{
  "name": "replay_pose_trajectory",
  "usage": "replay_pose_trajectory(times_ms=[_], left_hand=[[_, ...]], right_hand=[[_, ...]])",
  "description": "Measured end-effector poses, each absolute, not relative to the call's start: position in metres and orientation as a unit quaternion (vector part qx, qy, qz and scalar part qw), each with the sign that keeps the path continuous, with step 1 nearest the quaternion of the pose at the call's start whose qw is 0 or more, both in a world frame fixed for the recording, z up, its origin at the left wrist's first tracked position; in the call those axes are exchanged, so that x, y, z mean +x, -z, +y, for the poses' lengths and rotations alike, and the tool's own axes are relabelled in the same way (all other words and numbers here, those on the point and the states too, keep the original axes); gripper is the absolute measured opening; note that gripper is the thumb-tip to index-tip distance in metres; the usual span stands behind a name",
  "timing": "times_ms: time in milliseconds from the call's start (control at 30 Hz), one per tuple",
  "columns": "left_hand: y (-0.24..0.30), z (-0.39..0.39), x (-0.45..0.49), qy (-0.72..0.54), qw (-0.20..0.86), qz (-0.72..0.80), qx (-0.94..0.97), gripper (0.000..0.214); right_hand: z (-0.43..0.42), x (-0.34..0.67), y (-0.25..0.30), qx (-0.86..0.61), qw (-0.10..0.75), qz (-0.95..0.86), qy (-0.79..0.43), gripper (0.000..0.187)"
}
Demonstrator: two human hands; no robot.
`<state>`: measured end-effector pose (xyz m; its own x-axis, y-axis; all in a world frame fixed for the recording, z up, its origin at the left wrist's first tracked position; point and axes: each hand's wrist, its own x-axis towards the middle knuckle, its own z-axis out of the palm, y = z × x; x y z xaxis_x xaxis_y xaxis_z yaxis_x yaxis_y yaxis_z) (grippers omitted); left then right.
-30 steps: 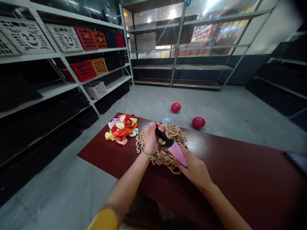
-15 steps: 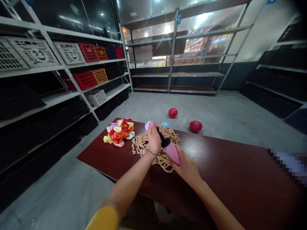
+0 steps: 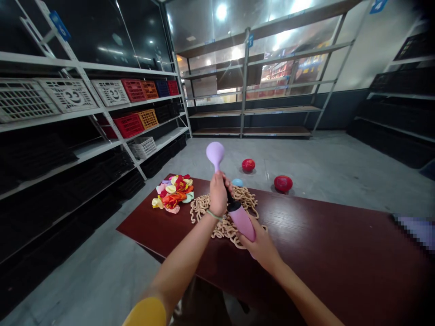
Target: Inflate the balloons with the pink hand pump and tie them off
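Note:
A lilac balloon (image 3: 215,153), partly filled and rounded, stands up above my left hand (image 3: 218,194). My left fingers are closed around its neck, at the black nozzle end of a pink hand pump (image 3: 242,222). My right hand (image 3: 261,246) wraps around the lower part of the pump's pink body, which tilts down to the right. Both hands are over a heap of tan curled strands (image 3: 246,197) on the dark red table (image 3: 316,244). The nozzle tip is hidden by my left hand.
Colourful deflated balloons (image 3: 175,192) lie in a pile at the table's left end. Two red balloons (image 3: 248,165) rest on the floor beyond the table, and a light blue round thing (image 3: 237,182) shows past its far edge. Shelves with crates (image 3: 75,94) line the left side.
The lilac balloon has swelled from a small bulge to a larger rounded shape rising above my left hand. Both hands keep their grip, and the camera view has tilted up slightly.

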<state>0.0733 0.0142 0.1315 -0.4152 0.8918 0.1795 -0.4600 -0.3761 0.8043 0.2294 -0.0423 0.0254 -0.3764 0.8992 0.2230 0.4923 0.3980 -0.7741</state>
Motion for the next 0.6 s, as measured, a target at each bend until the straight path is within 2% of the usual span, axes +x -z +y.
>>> replay_pose_trajectory(times_ms=[200, 467, 600], left_hand=[[-0.124, 0.012, 0.09, -0.746, 0.448, 0.362, 0.334, 0.035], [-0.179, 0.051, 0.022, -0.775, 0.379, 0.401, 0.308, 0.029], [-0.178, 0.053, 0.025, -0.784, 0.382, 0.38, 0.307, 0.028]], right_hand=[[-0.041, 0.233, -0.029, -0.444, 0.349, -0.759, -0.324, 0.058], [-0.049, 0.224, -0.036, -0.413, 0.336, -0.76, -0.373, 0.057], [-0.048, 0.225, -0.028, -0.406, 0.347, -0.754, -0.383, 0.059]])
